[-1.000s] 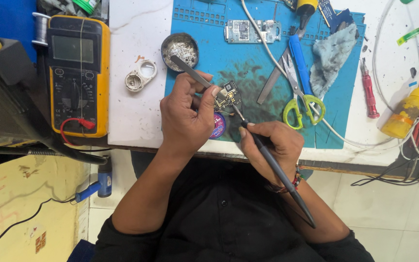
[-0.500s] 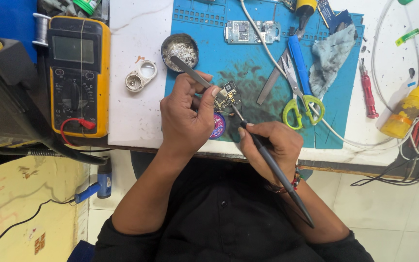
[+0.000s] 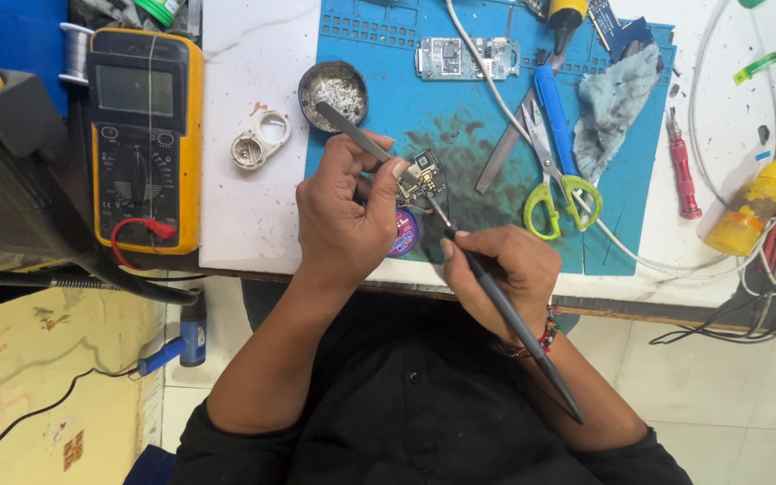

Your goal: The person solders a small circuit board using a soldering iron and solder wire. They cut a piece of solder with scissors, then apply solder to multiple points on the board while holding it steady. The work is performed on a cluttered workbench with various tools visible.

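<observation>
Near the front edge of the blue mat [image 3: 639, 189], a small circuit board [image 3: 424, 172] is being pinched with tweezers [image 3: 352, 132] gripped in the left hand [image 3: 343, 211], while a soldering iron [image 3: 505, 314] clasped by the right hand [image 3: 505, 269] is being touched to it, so the soldering is judged unfinished

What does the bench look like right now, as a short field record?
left hand: holds tweezers against the board
right hand: holds soldering iron, tip at the board
board: small, on the blue mat, between both hands
tin: round, open, at the mat's top left
multimeter: yellow, left of the mat
scissors: green handles, right of the board
cloth: grey, on the mat's upper right
bottle: yellow, far right
second board: at the mat's top
</observation>
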